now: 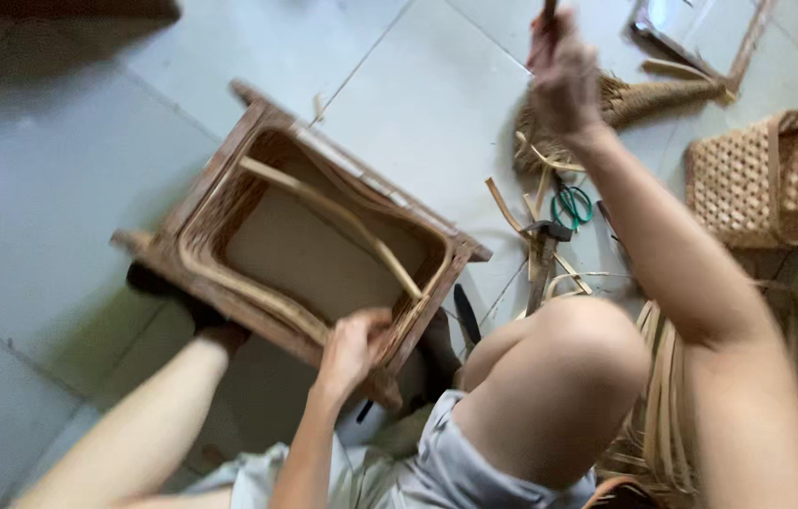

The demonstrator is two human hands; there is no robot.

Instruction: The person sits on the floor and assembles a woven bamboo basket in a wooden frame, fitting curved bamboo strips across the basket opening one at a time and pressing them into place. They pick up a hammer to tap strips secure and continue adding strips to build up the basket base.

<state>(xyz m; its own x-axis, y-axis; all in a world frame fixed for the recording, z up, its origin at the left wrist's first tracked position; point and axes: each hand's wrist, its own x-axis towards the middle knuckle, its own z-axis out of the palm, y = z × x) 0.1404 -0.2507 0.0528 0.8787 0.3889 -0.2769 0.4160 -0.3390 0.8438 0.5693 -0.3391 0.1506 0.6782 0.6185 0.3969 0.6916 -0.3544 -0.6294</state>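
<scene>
**Wicker frame braced at the near rim, right hand raised with a tool**

The rectangular brown woven rattan frame (309, 231) lies tilted on the pale grey tiled floor (418, 85), open side up, its flat tan inner panel in view. A bent pale cane strip (342, 221) runs across the opening from the far left rim to the near right rim. To the frame's left and beyond it the tiles give you open room; its right corner sits near a litter of cut cane offcuts (526, 221), green-handled scissors (570, 203) and a dark-headed hammer (542, 254), so that side is crowded. The near edge is boxed in by your legs: your right knee (559, 377) rises just beside the frame's near right corner, and your left leg runs under its near left edge.

Your left hand (354, 347) is curled over the near rim of the frame, fingers folded down onto the weave beside the end of the cane strip, thumb side toward you.

Your right hand (561, 71) is lifted well above the floor, closed in a fist around a thin dark tool handle (548, 11) that runs out of the top of the picture; the motion blur hides what tool it is.

At the far right stands a light tan open-weave basket (776, 179), with a woven cone-shaped piece (649, 99) behind your right wrist.
</scene>
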